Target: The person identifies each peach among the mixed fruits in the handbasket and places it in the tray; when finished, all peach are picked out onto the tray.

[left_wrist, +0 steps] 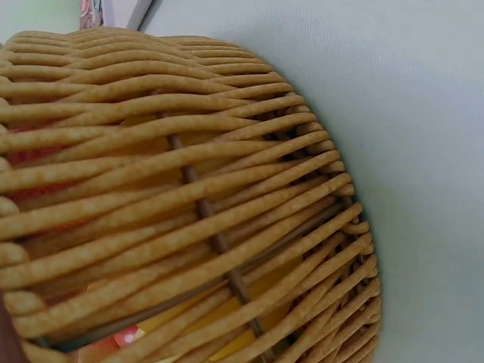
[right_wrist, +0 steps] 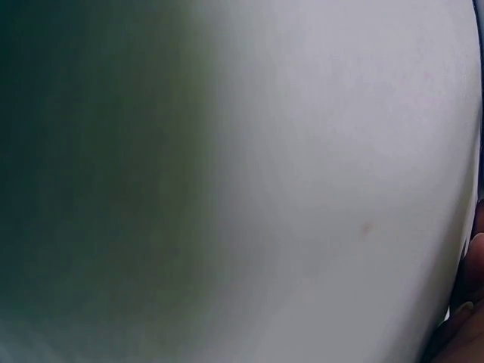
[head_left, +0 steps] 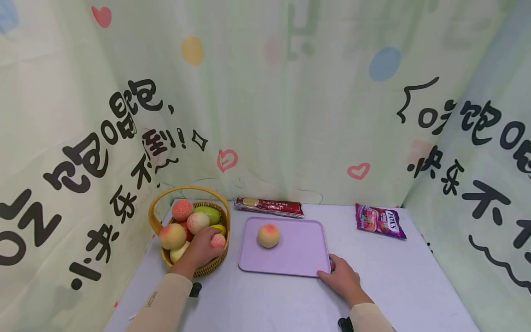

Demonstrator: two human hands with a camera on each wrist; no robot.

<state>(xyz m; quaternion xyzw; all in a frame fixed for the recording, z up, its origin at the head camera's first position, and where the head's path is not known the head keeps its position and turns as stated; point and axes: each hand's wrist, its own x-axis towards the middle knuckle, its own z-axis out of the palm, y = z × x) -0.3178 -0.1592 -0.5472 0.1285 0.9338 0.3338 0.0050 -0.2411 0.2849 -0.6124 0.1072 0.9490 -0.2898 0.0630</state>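
Note:
In the head view my left hand (head_left: 201, 249) reaches over the front of a wicker basket (head_left: 213, 266) of fruit. Its fingers hold a small pink, rough-skinned fruit (head_left: 217, 240) at the right rim. The left wrist view is filled by the basket's woven side (left_wrist: 189, 181), and the hand itself is hardly visible there. My right hand (head_left: 342, 280) grips the near right corner of a purple tray (head_left: 298, 253), thumb at its edge. A peach (head_left: 268, 235) sits on the tray, left of its middle. Fingers (right_wrist: 473, 265) show at the right wrist view's edge; the rest is blurred.
More fruit fills the basket, among them a peach (head_left: 172, 236) and a green fruit (head_left: 209, 214); its handle (head_left: 195, 188) arches above. Behind the tray lies a long red package (head_left: 268, 207). A purple candy bag (head_left: 379, 221) lies at the right. Printed curtains enclose the table.

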